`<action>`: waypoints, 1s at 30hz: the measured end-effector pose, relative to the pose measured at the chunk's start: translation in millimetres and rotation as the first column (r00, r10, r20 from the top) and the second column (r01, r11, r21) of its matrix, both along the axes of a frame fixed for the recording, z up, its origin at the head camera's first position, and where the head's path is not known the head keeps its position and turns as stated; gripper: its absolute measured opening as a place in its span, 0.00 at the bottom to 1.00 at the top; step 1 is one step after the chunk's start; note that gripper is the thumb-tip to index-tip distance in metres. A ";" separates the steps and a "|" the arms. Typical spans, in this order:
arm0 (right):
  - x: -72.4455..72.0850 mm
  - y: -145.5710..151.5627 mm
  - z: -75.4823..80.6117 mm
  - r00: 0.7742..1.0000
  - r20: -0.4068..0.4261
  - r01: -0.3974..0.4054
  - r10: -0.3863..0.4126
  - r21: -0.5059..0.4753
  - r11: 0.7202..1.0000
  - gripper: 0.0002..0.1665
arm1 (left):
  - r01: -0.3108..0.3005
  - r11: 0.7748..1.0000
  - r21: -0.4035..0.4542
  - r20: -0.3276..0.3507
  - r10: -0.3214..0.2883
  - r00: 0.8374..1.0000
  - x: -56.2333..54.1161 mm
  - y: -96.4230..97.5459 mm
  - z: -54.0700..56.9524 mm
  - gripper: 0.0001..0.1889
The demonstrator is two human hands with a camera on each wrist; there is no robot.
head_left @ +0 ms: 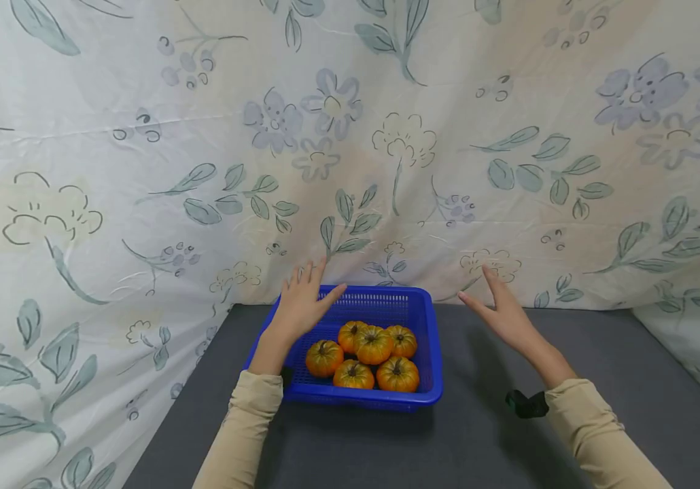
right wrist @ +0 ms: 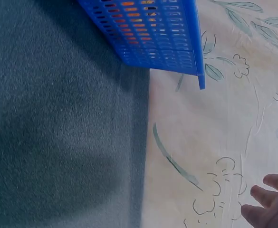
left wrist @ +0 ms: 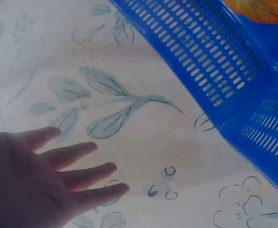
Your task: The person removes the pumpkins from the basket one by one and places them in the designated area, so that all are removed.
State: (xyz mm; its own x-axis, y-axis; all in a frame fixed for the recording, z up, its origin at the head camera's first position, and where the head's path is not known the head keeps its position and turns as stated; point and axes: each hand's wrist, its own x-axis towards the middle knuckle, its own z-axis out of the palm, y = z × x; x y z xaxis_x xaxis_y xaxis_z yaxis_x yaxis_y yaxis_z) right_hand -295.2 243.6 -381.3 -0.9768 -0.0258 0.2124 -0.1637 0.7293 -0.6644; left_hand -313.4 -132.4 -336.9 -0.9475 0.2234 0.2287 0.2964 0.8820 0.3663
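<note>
Several small orange pumpkins [head_left: 374,345] lie in a blue plastic basket [head_left: 434,353] with slotted walls. My left hand [head_left: 301,302] hovers over the basket's left side, its fingers spread and holding nothing. The left wrist view shows that hand [left wrist: 58,175] with fingers straight, apart from the basket's rim [left wrist: 215,126]. Off to the right of the basket, my right hand [head_left: 505,316] is held in the air, thumb apart from the fingers, with nothing in it. Only the fingertips of the right hand [right wrist: 272,199] show in the right wrist view, away from the basket wall [right wrist: 162,47].
The basket stands on a dark grey table [head_left: 478,435], near its back edge. Behind and beside the table hangs a pale floral cloth [head_left: 350,170]. A small black object [head_left: 526,404] shows at the right wrist by the sleeve cuff.
</note>
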 end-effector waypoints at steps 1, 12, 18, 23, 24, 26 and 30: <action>0.7 -0.5 0.0 1.000 0.014 -0.004 0.004 -0.012 1.000 0.57 | 0.004 1.000 0.013 0.010 -0.004 1.000 1.2 -1.6 -0.2 0.43; 3.3 -11.9 -1.8 0.992 0.114 -0.041 0.052 -0.096 0.995 0.55 | 0.002 0.997 0.074 0.058 -0.007 0.998 12.0 -19.5 -5.0 0.45; 4.8 -16.2 -4.5 0.985 0.152 -0.065 0.086 -0.138 0.988 0.55 | -0.022 0.994 0.111 0.107 0.010 0.994 18.8 -30.1 -8.0 0.46; 6.3 -19.7 -7.0 0.980 0.153 -0.097 0.128 -0.194 0.976 0.54 | -0.052 0.990 0.132 0.138 0.033 0.990 22.5 -40.9 -10.4 0.45; 6.5 -20.7 -7.3 0.979 0.152 -0.101 0.133 -0.201 0.974 0.54 | -0.057 0.990 0.127 0.141 0.039 0.989 23.5 -43.4 -10.7 0.45; 6.5 -22.9 -7.9 0.978 0.154 -0.106 0.141 -0.213 0.971 0.55 | -0.074 0.990 0.118 0.142 0.057 0.988 26.0 -48.4 -11.2 0.44; 5.6 -28.2 -9.4 0.977 0.157 -0.109 0.146 -0.220 0.969 0.56 | -0.116 0.988 0.102 0.145 0.101 0.984 31.6 -59.4 -13.5 0.40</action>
State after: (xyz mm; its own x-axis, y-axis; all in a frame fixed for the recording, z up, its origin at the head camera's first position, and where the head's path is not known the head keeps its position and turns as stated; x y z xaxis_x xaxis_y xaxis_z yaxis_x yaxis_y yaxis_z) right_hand -289.6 215.5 -390.7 -0.9905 -0.1255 0.0567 -0.1172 0.5515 -0.8259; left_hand -281.7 -191.7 -350.3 -0.9890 0.0983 0.1104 0.1404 0.8584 0.4934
